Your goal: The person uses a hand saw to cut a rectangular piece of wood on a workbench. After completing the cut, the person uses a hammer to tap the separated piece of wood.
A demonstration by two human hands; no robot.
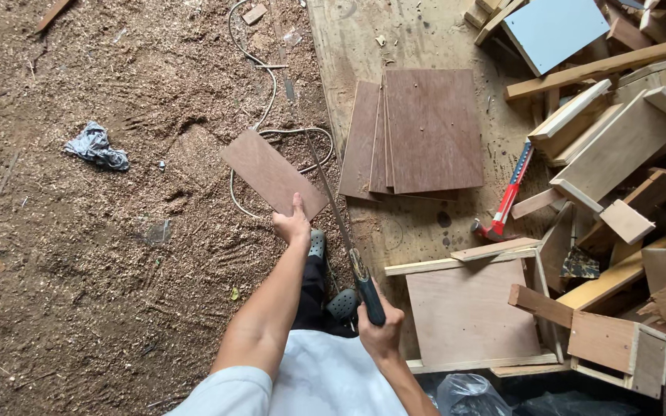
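the left hand [293, 223] pinches the near end of a small reddish plywood offcut [273, 174], thumb on top and fingers closed under its edge, holding it out over the sawdust-covered floor [94, 254]; the right hand [380, 329] is wrapped shut around the dark handle of a handsaw [341, 223], whose thin blade runs up and away from the body. the offcut is a flat rectangle hanging clear of the ground, just left of the blade and near the white cable [271, 131] that loops beneath it. its long axis runs on a diagonal, from the held corner at lower right up to the free end at upper left, so it points away from the person and off towards the open sawdust, not towards the stack of larger plywood sheets [425, 131] on the board [364, 38] to the right. the saw's long axis leans the same way but steeper, nearly straight ahead. handling this well, as i judge it, means keeping the pinch firm since only one end is held (a thin panel gripped this way will want to droop or twist), and keeping the saw teeth turned away from the left wrist and from the cable. a red hammer [505, 202] lies well to the right by the scrap timber pile [626, 169].
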